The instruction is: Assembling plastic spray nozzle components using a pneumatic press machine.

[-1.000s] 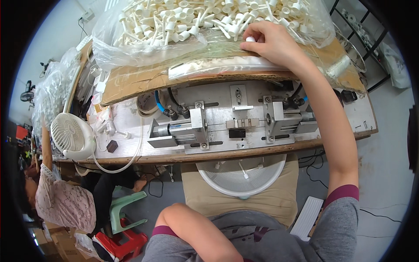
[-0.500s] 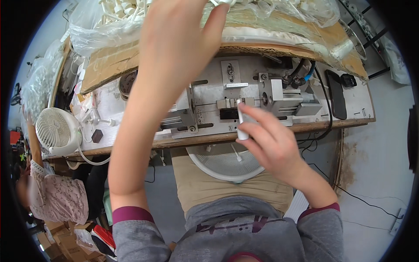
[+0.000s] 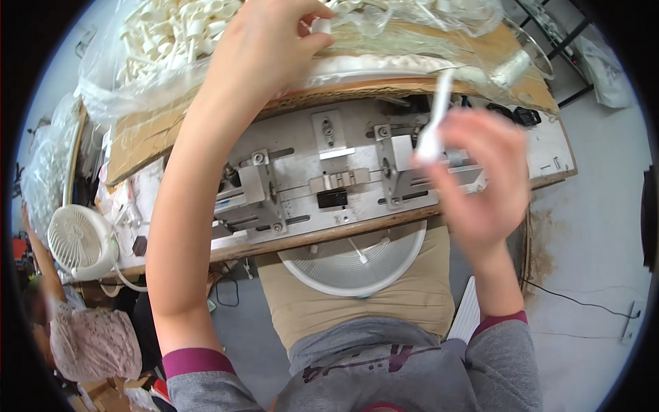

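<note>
My left hand [image 3: 274, 41] is over the cardboard at the far side of the bench, thumb and fingers pinching a small white plastic cap-like piece [image 3: 320, 26]. Raised above the right part of the metal fixture, my right hand [image 3: 487, 172] is smeared by motion. It grips a white plastic stick with a wider end [image 3: 435, 123], which tilts upward. Between the two hands lies the metal fixture [image 3: 302, 196], with a slotted block [image 3: 340, 180] at its middle that holds no white piece. A clear bag of white plastic parts [image 3: 161, 44] lies beside my left hand.
On my lap, under the bench edge, rests a white mesh basket [image 3: 329, 275] with a few white pieces. A small white fan [image 3: 75, 240] stands at the bench's left. Cardboard [image 3: 147, 141] overhangs the fixture's back. Another person [image 3: 96, 336] sits at the lower left.
My right hand has lifted the white stick away from the slotted block, up and to the right. My left hand has shifted slightly left, and its pinched piece now shows. The whole view has turned somewhat.
</note>
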